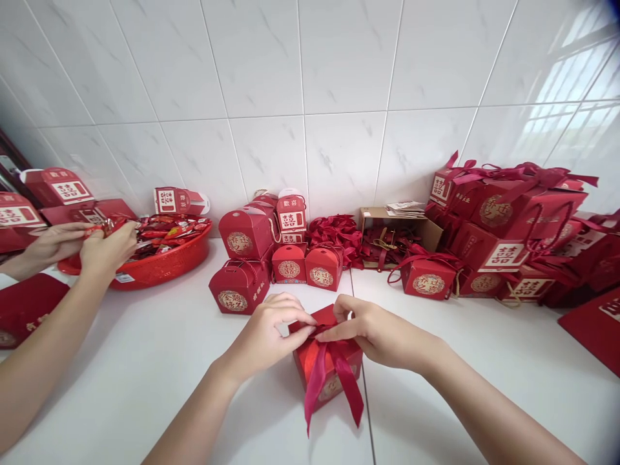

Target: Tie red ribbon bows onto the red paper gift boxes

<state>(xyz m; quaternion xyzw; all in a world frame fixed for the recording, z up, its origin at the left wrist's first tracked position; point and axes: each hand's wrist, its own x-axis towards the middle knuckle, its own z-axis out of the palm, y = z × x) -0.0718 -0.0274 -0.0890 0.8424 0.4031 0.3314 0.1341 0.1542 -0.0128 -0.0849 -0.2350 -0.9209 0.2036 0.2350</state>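
Note:
A red gift box [332, 381] stands on the white table in front of me, with a dark pink ribbon [345, 378] on its top. Two ribbon tails hang down its near side. My left hand [278, 329] pinches the ribbon at the top of the box from the left, thumb and forefinger together. From the right, my right hand [368, 329] pinches the same ribbon close to the left fingertips. The fingers partly hide where the ribbon crosses.
Another person's hands [104, 245] are over a red basket [165, 265] of wrapped sweets at the left. Small red boxes [237, 290], a ribbon pile [334, 236] and an open carton [431, 232] line the wall. Stacked ribboned boxes [498, 213] stand at the right.

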